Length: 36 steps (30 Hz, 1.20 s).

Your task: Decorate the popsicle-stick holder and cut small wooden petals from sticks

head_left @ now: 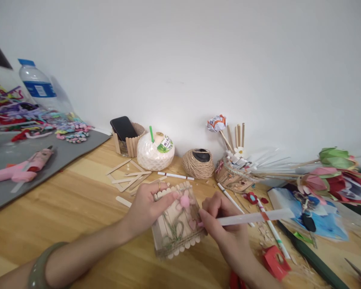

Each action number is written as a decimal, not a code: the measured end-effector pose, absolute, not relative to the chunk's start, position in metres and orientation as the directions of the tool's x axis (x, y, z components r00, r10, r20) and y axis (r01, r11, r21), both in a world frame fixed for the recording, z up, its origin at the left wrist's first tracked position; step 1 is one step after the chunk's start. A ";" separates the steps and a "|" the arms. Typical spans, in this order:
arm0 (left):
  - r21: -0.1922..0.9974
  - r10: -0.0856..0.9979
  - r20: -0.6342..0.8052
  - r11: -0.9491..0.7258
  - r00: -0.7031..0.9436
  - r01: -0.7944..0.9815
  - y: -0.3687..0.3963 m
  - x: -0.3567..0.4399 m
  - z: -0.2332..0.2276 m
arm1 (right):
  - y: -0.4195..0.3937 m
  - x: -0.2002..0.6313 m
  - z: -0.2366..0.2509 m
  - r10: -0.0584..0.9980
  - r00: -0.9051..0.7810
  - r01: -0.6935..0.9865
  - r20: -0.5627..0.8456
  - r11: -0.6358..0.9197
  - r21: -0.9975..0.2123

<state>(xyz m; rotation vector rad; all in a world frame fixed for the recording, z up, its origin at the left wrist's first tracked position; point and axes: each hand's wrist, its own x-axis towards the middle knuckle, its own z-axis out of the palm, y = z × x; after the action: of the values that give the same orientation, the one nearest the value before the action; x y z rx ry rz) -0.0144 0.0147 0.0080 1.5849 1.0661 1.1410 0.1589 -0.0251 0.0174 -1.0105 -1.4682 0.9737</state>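
Craft-stick box (165, 224) sits tilted btwn both hands, held over the wood table (87, 204) near its front edge of view. Left hand (150, 206) grips it from the upper L side, thumb pressed on the decorated face, fingers behind. Right hand (225, 224) is at the box's R side, pinching a long whitish strip (258, 217) that sticks out to the R – fingertips close to the box edge, can't tell if they touch it. Face of the box carries a pink flower (185, 201), w/ green twine stems (177, 228) below and a small pink heart (193, 224) beside.

Behind the L hand: loose craft sticks (129, 182) in a rough pile, then a stick holder (132, 147) w/ black phone (124, 127) in it, a white coconut (155, 154) w/ green straw (151, 134), and a twine ball (197, 167). To the R – a decorated pot (233, 178), red felt flower (252, 197), paper tulips (337, 182), red cut-out piece (275, 263). Far L: pink glue gun (27, 166) on grey mat (69, 160), water bottle (39, 86) behind. Greenish bangle (42, 265) on the L wrist.
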 end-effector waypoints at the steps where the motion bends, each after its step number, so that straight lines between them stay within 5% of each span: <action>1: 0.960 0.956 0.211 -0.242 0.205 0.142 0.015 -0.014 0.008 | -0.026 0.159 0.018 0.947 -0.093 0.110 0.308 0.317 -0.942; 17: 0.965 0.957 0.200 -0.229 0.212 0.126 0.013 -0.015 0.007 | -0.029 0.161 0.013 0.911 -0.208 0.174 0.357 0.394 -0.903; 36: 0.959 0.954 0.218 -0.249 0.205 0.138 0.013 -0.014 0.006 | -0.028 0.160 0.013 0.922 -0.147 0.180 0.358 0.381 -0.907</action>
<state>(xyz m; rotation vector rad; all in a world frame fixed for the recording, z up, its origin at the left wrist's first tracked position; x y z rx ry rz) -0.0141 0.0127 0.0061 1.5886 1.0600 1.1528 0.1596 -0.0282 0.0126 -1.0062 -1.5970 0.8911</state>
